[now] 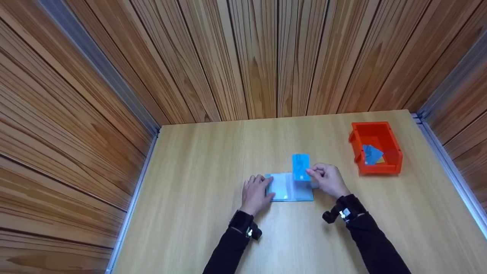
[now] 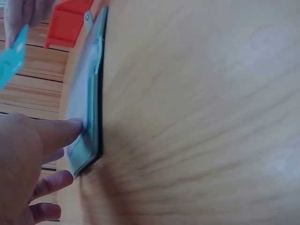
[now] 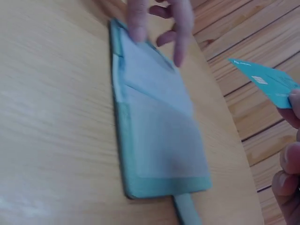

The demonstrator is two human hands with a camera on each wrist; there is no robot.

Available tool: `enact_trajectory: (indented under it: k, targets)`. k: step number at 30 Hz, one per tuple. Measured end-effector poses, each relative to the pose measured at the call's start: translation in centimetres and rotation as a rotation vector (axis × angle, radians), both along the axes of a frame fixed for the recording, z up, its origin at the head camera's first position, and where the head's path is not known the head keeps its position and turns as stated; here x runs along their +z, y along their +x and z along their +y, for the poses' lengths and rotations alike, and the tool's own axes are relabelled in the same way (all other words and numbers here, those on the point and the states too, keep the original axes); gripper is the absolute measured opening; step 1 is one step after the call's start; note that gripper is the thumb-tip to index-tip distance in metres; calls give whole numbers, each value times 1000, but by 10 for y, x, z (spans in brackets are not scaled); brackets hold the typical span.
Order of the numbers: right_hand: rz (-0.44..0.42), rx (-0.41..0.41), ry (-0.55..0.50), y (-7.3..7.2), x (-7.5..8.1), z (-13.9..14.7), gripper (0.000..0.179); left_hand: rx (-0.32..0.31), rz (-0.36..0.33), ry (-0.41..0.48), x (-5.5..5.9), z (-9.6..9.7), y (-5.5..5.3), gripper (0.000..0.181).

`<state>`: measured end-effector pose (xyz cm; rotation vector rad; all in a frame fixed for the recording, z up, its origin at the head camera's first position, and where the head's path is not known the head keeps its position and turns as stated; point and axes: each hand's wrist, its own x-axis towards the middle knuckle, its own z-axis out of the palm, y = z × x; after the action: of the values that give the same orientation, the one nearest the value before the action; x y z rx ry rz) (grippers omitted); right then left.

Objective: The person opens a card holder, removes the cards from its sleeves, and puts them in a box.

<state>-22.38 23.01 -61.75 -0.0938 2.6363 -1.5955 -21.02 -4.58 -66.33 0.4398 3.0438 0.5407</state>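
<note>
A pale blue-green card holder (image 1: pixel 286 193) lies spread flat on the table, with clear sleeves inside and a strap (image 3: pixel 185 208) sticking out at its right end. My left hand (image 1: pixel 255 195) rests at the holder's left end; its thumb (image 2: pixel 63 133) presses on the sleeve while the other fingers reach over the far edge. Between thumb and fingertips my right hand (image 1: pixel 330 180) pinches a bright blue bank card (image 1: pixel 300 166) by its lower right corner. The card is raised above the holder's right half, and a chip shows on its face in the right wrist view.
An orange-red bin (image 1: pixel 380 169) stands at the back right of the table, with blue cards (image 1: pixel 371 155) and a small yellowish piece inside. Wood-panelled walls (image 1: pixel 262 68) close off the back and sides, with metal rails (image 1: pixel 131 198) along the table's edges.
</note>
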Motion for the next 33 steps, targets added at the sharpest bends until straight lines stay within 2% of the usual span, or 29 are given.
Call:
enact_trajectory:
  k: [8,12,15,20,26,30,33]
  targets:
    - [75,-172,14,-18,20,54,41,-5,4,-14,-1,-1,2,55]
    - [93,-327,41,-25,28,84,42,-3,-2,-26,-1,-2,2,55]
    - [84,-465,60,-28,32,109,43,-18,23,-30,-2,-2,4,54]
    - [-5,-641,32,-32,33,143,43,-44,76,-42,-5,-2,6,53]
    - [-143,-747,-19,-36,26,158,48,-43,54,-36,-3,-2,6,53]
    - [-209,-783,63,-38,18,160,51,-46,24,-41,-3,-2,6,54]
    - [-274,-794,148,-38,12,159,51,-52,30,-54,-5,-2,5,54]
